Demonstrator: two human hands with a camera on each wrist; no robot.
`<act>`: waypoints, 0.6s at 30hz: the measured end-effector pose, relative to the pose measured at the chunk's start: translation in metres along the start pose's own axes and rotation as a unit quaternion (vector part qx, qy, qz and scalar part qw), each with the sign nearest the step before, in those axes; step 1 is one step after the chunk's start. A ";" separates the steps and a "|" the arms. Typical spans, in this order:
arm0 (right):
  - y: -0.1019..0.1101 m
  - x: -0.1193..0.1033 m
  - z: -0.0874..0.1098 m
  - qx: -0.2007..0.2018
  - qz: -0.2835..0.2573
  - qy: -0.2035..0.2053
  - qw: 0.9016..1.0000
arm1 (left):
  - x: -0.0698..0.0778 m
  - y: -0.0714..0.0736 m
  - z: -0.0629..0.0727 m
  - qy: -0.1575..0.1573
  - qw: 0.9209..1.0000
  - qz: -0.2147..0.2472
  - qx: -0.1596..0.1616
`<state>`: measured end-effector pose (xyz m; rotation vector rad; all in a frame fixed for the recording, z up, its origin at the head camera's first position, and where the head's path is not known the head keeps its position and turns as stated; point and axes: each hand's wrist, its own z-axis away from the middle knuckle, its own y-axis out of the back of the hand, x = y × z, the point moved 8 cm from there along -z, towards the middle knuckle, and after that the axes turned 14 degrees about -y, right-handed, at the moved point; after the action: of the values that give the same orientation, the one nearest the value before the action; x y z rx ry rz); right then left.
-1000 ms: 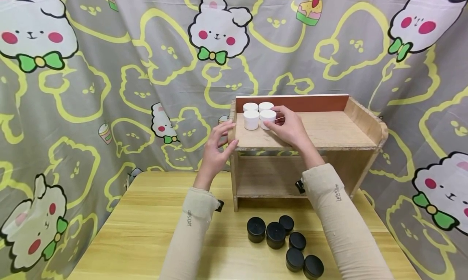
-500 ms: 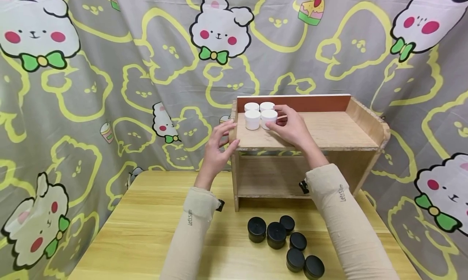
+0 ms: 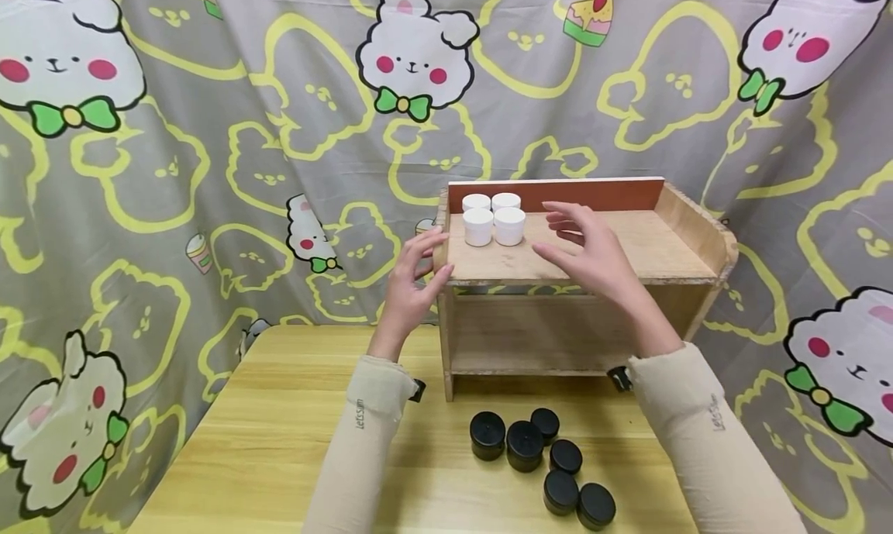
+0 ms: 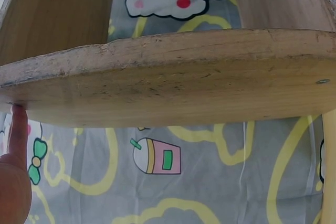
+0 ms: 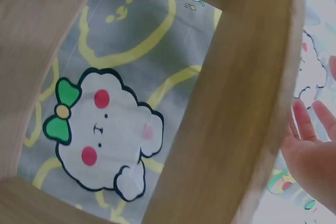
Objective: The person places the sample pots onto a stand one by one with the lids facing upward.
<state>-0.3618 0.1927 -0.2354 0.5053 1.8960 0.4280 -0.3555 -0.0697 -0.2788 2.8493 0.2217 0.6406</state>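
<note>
Four small white jars stand close together in two rows at the left of the wooden shelf's top board; the front right jar is nearest my right hand. That right hand is just right of the jars, fingers spread and holding nothing. In the right wrist view, part of the same hand shows beyond the board edge. My left hand touches the left side panel of the wooden shelf with its fingertips and thumb. In the left wrist view, a digit presses against that panel's outer face.
Several black-lidded jars stand on the wooden table in front of the shelf. A raised side panel bounds the top board at the right, and a reddish-brown strip along the back. A patterned curtain hangs behind.
My right hand has let go of the front right white jar and moved right, away from it. The jar stays in its place. My left hand has stayed at the shelf's side.
</note>
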 end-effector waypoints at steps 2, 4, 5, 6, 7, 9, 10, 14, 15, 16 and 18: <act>0.006 -0.001 0.012 -0.001 -0.002 0.011 1.000 | 0.000 0.000 0.000 0.000 1.000 -0.001 0.001; 0.011 0.000 0.025 -0.001 -0.005 0.025 1.000 | 0.000 0.000 0.000 0.000 1.000 -0.003 -0.001; 0.014 0.001 0.031 -0.001 -0.007 0.030 1.000 | 0.000 0.000 0.001 0.000 1.000 -0.004 -0.002; 0.015 0.002 0.038 -0.002 -0.008 0.037 0.999 | 0.000 0.000 0.001 0.000 1.000 -0.005 -0.003; 0.017 0.004 0.044 -0.004 -0.008 0.046 0.999 | 0.000 0.000 0.001 -0.001 1.000 -0.005 -0.003; 0.018 0.007 0.055 -0.009 -0.007 0.059 0.998 | 0.000 0.001 0.001 -0.002 1.000 -0.006 -0.001; 0.018 0.009 0.060 -0.013 -0.005 0.068 0.998 | 0.001 0.001 0.001 -0.003 1.000 -0.007 0.000; 0.017 0.016 0.080 -0.027 0.015 0.096 0.995 | 0.001 0.001 0.001 -0.002 1.000 -0.007 0.001; 0.017 0.019 0.085 -0.030 0.021 0.100 0.994 | 0.000 0.001 0.001 -0.001 1.000 -0.006 0.000; 0.017 0.021 0.089 -0.032 0.028 0.102 0.994 | 0.000 0.001 0.001 -0.001 1.000 -0.005 -0.001; 0.016 0.027 0.096 -0.035 0.041 0.103 0.993 | -0.001 0.001 0.001 0.002 1.000 -0.004 -0.002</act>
<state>-0.2788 0.2260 -0.2826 0.5087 2.0537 0.6186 -0.3562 -0.0707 -0.2796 2.8432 0.2313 0.6433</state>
